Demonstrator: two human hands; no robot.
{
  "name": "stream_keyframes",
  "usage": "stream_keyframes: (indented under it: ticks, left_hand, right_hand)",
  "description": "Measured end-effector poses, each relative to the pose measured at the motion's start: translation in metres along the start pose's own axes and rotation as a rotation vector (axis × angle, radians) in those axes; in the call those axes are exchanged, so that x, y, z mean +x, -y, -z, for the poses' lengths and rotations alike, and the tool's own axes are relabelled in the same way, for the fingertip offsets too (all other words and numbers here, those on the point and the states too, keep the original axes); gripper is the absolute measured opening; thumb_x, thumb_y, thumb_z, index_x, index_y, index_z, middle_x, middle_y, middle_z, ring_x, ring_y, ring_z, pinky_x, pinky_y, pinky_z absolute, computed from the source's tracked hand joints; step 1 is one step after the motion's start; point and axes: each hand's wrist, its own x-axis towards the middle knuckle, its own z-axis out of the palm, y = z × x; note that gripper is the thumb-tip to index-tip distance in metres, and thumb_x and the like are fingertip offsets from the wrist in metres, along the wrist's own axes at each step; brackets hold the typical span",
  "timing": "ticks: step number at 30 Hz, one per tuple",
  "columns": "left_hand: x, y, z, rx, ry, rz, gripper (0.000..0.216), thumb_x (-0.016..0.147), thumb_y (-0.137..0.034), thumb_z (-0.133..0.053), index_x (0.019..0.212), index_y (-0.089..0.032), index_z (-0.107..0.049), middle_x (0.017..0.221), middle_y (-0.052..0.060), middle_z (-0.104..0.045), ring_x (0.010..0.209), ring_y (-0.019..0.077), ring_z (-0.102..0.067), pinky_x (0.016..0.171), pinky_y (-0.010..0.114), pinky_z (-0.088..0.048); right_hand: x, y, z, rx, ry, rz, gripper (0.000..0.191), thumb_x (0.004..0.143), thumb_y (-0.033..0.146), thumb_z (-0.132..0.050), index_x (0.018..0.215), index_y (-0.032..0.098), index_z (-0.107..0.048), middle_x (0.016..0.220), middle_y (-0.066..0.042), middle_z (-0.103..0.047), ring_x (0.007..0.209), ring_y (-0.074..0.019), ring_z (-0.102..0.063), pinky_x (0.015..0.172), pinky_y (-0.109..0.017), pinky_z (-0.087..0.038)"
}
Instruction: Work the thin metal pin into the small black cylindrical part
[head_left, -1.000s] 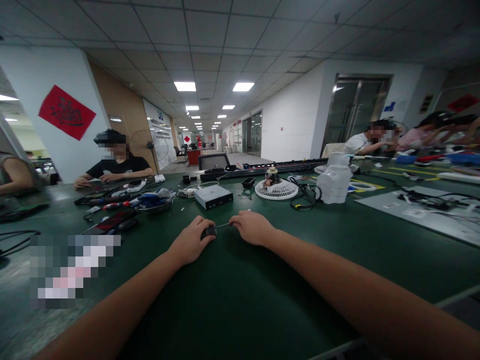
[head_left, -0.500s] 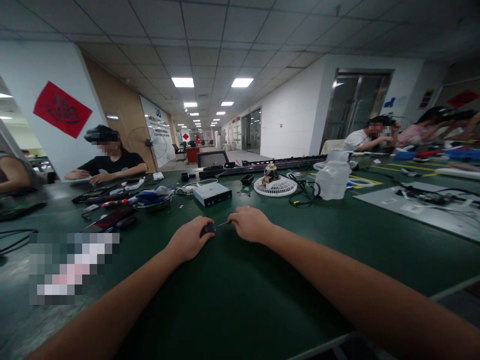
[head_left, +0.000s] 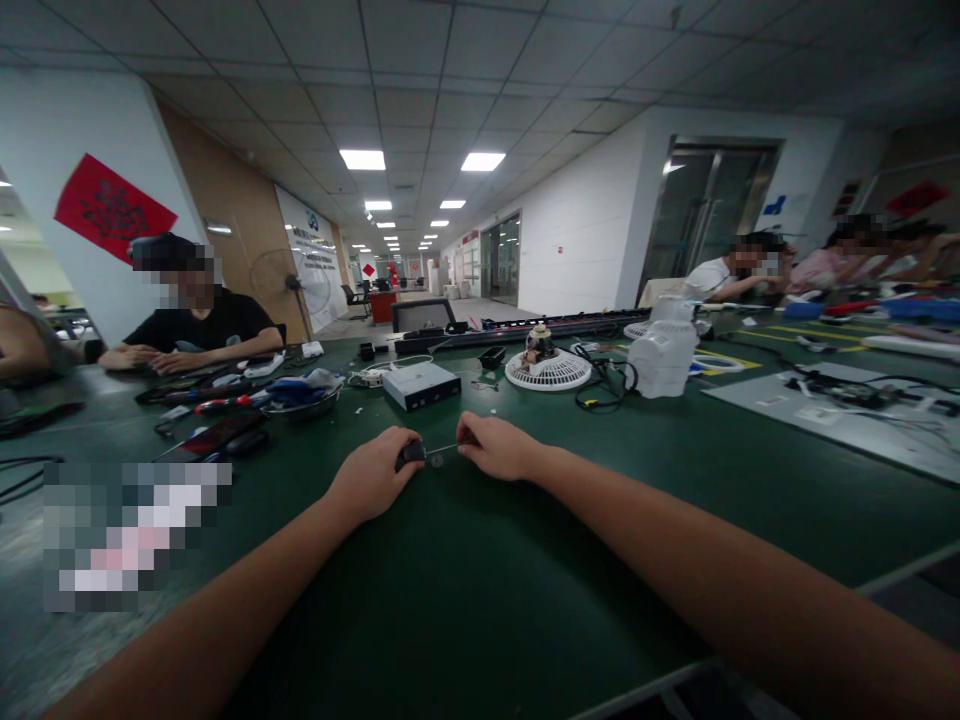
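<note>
My left hand (head_left: 375,474) is closed around a small black part (head_left: 412,452), whose exact kind I cannot make out. My right hand (head_left: 496,446) grips a screwdriver (head_left: 444,450) by its handle, mostly covered by the fingers. Its thin metal shaft points left, and the tip reaches the black part's right side. Just under the shaft, a small dark round piece (head_left: 437,461) shows against the green table (head_left: 450,590). Both hands are above the middle of the table.
Beyond my hands stand a silver box-shaped drive (head_left: 422,384), a white fan grille with a motor (head_left: 548,370) and a white plastic housing (head_left: 663,348). A bowl (head_left: 304,394) and tools lie left; a grey panel (head_left: 817,410) lies right. Co-workers sit around.
The screwdriver shaft shows longer between my hands, and the small round piece has come into view beneath it. The co-worker at the left has shifted slightly. My view has moved a little.
</note>
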Motion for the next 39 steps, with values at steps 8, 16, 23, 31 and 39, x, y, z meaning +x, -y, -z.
stream_keyframes:
  ticks: [8,16,23,31,39]
  left_hand:
    - [0.0,-0.004,0.002,0.021,0.013,0.001,0.028,0.086,-0.035,-0.054,0.112,-0.024,-0.057,0.11,0.005,-0.063,0.095,0.0231,-0.062,0.08,0.036,-0.049]
    - [0.003,0.001,-0.002,0.061,0.014,0.179,0.028,0.086,-0.04,-0.053,0.107,-0.022,-0.059,0.106,0.006,-0.065,0.095,0.0255,-0.062,0.081,0.039,-0.048]
    - [0.004,0.003,-0.003,0.066,0.018,0.165,0.029,0.086,-0.038,-0.052,0.107,-0.019,-0.06,0.108,0.009,-0.066,0.097,0.0261,-0.062,0.082,0.039,-0.048]
    - [0.002,0.001,0.0,-0.021,-0.008,-0.022,0.029,0.083,-0.036,-0.06,0.107,-0.02,-0.062,0.104,0.007,-0.067,0.096,0.0243,-0.061,0.084,0.039,-0.048]
    - [-0.001,-0.003,0.004,0.044,-0.02,-0.306,0.029,0.082,-0.03,-0.065,0.109,-0.019,-0.06,0.101,0.007,-0.068,0.093,0.0235,-0.061,0.084,0.04,-0.048]
  right_hand:
    - [0.001,0.002,0.001,-0.122,-0.046,-0.07,0.021,0.088,0.026,-0.053,0.108,0.018,-0.056,0.101,-0.01,-0.069,0.089,-0.0223,-0.064,0.074,-0.03,-0.043]
    - [0.007,0.01,-0.002,-0.037,-0.154,-0.286,0.025,0.083,0.042,-0.061,0.083,0.018,-0.06,0.086,-0.008,-0.069,0.08,-0.0226,-0.064,0.064,-0.03,-0.044]
    - [0.008,0.021,-0.015,0.309,-0.016,-0.021,0.024,0.072,0.025,-0.073,0.066,0.018,-0.051,0.091,-0.003,-0.071,0.086,-0.0175,-0.066,0.07,-0.027,-0.047]
    - [0.006,0.018,-0.015,0.471,-0.14,0.036,0.025,0.069,0.01,-0.063,0.059,0.02,-0.042,0.083,-0.001,-0.071,0.082,-0.0165,-0.068,0.073,-0.028,-0.049]
    - [0.007,0.019,-0.018,0.556,-0.238,0.07,0.036,0.067,0.012,-0.069,0.059,0.021,-0.035,0.073,0.001,-0.067,0.074,-0.0151,-0.065,0.065,-0.025,-0.045]
